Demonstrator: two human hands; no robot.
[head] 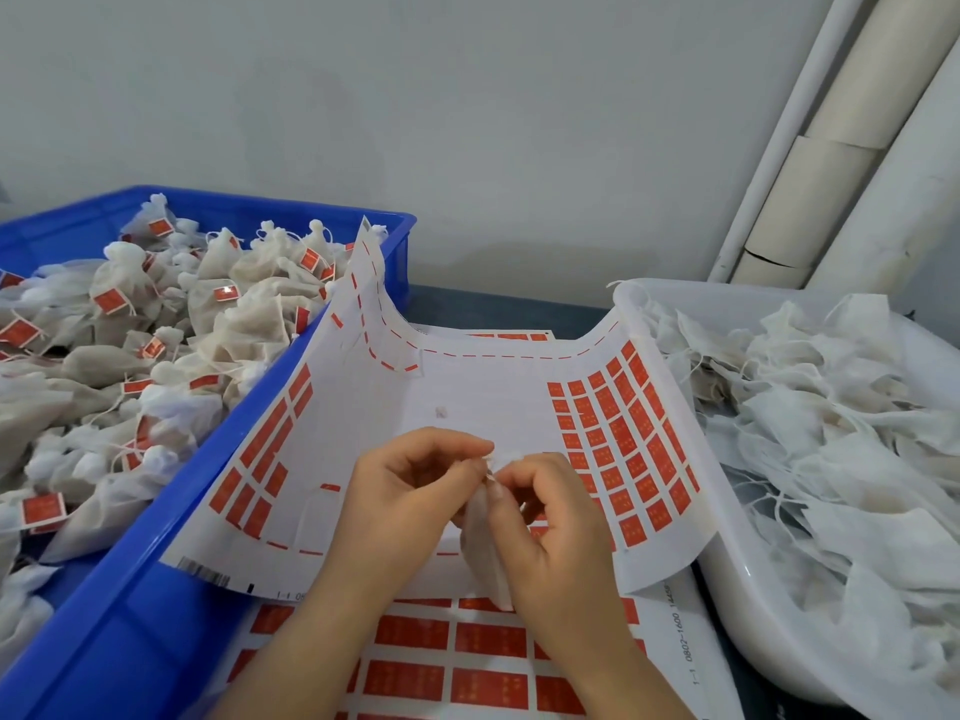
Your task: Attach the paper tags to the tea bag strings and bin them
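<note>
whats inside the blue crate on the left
The blue crate holds a heap of filled tea bags, many with red tags on their strings. The heap covers whatever lies deeper.

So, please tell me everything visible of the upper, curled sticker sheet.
The upper sticker sheet is white paper, curled like a trough. Its left edge leans on the blue crate, its right edge on the white tub. Red tags remain in columns at the right, fewer at the left; the middle is bare, with thin red strips. A barcode is printed at its near edge. It lies on a fuller sheet. The left hand and right hand, holding a tea bag, hide part.
</note>
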